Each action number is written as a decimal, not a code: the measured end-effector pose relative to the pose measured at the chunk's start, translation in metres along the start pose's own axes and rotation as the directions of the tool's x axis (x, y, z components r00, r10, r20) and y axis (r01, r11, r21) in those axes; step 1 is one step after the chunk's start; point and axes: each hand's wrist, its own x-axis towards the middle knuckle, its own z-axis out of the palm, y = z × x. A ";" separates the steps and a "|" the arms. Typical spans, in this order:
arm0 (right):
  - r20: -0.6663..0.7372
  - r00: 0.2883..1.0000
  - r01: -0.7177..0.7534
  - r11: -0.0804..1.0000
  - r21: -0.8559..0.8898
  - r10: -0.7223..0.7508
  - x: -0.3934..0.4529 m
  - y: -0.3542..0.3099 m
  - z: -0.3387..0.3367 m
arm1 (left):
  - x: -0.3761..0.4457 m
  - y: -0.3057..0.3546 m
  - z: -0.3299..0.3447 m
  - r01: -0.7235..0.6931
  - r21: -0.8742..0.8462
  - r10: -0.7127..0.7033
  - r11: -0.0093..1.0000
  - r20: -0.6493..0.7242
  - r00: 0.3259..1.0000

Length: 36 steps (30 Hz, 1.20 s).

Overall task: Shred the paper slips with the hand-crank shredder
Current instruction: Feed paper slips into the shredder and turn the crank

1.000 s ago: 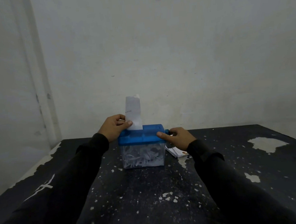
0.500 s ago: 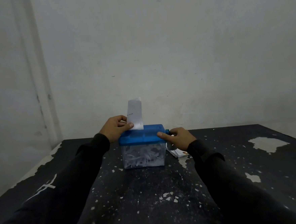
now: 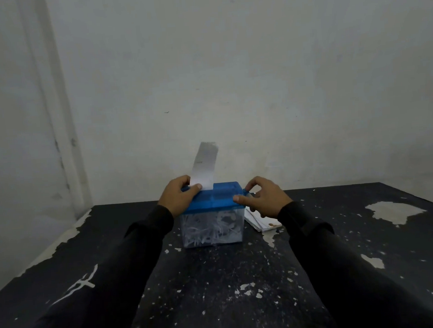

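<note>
Slip's leaning over to the right now, and the right hand has lifted higher on the crank side.

Left hand (image 3: 179, 196) sits on the shredder's (image 3: 212, 215) blue lid (image 3: 220, 197) at its left end, thumb and fingers pinching the paper slip (image 3: 205, 164) just above the slot — the slip's upper part tilts away from the hand. Right hand (image 3: 265, 199) is at the lid's right edge, fingers curled round the small blue crank (image 3: 246, 194); most of that handle is hidden. Clear bin underneath is packed with white shreds (image 3: 209, 229). Spare slips (image 3: 262, 223) lie stacked just right of the bin, partly under the wrist. Shredder stands mid-table (image 3: 219, 291), near the far edge by the wall — wide bare tabletop either side.
</note>
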 end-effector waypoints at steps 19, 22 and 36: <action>0.137 0.990 0.034 0.999 0.040 -0.039 -0.004 0.010 -0.007 | 0.006 0.004 -0.017 0.146 -0.084 -0.145 0.986 0.018 0.989; 0.252 0.966 0.022 0.991 0.134 -0.055 -0.006 0.014 -0.018 | 0.002 0.003 -0.015 0.154 -0.143 -0.155 0.978 0.003 0.988; 0.101 0.989 0.098 0.993 0.072 -0.105 0.019 0.000 -0.036 | 0.005 0.006 -0.012 0.107 -0.135 -0.110 0.985 -0.015 0.994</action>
